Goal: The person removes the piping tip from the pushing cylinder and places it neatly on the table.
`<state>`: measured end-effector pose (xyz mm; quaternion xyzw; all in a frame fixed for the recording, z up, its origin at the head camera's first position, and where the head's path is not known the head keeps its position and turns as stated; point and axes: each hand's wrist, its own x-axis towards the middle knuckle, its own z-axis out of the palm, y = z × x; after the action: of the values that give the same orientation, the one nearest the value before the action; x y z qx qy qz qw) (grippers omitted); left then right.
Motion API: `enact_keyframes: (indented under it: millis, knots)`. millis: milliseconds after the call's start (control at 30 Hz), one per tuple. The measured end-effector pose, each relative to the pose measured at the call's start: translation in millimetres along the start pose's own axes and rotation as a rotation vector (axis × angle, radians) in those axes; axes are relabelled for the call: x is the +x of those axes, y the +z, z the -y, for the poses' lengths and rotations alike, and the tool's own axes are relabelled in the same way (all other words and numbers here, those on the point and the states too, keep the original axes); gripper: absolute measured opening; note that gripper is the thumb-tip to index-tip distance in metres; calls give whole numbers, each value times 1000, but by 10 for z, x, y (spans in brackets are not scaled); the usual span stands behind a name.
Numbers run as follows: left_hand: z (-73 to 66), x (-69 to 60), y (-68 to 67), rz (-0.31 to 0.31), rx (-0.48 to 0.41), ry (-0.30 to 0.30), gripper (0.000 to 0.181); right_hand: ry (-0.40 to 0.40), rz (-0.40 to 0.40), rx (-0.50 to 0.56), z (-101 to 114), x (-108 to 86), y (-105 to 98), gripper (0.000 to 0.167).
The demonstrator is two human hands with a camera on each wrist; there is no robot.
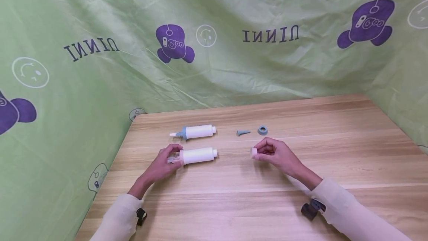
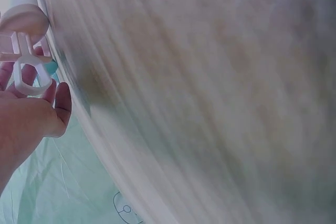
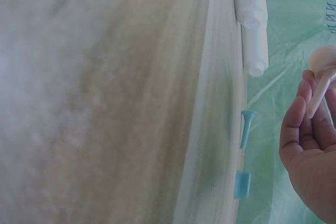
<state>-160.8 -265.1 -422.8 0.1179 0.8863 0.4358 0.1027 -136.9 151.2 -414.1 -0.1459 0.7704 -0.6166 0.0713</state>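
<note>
A white syringe-like tube with a pink collar and a pale loop-shaped handle lies on the wooden table. My left hand curls round its handle end, fingers and thumb at either side of the collar; the left wrist view shows the handle among the fingers. Raised over the table, my right hand pinches a small pale pink piece. In the right wrist view, that piece has a round disc and a thin stem. Behind the pink-collared tube lies a similar white tube with a blue collar.
Toward the back lie a small blue flared nozzle and a blue ring. The wooden table ends at a green printed curtain behind and at both sides.
</note>
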Motion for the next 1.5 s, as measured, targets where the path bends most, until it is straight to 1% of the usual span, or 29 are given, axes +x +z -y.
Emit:
enact_keyframes:
  millis: [167,267,333,400,567,833,1200,1333,1500]
  knots:
    - [-30,-22,-23,-4,12,-17,52,-4,-7,-5,-4,-4,2,25]
    - [-51,-36,-44,-18,26,-29,55,-11,-13,-9,-2,-5,-2,25]
    - [-68,-50,-58,-25,30,-26,56,-14,-13,-5,1,-3,-5,25]
    - [-87,-62,-67,-38,26,-12,57,-16,-10,0,3,1,-4,25]
    - [-124,-83,-91,-62,35,44,55,-26,-9,7,15,-5,-2,25]
    - [-212,-86,-132,-131,64,117,52,-30,-10,17,37,-4,6,25]
    - [-458,-78,-125,-140,23,152,56,-21,-13,3,61,4,13,26]
    - [-514,-67,-106,-142,22,172,56,-22,-18,4,64,15,13,27]
    - [-566,-48,-66,-157,17,210,56,-20,-20,4,68,19,13,27]
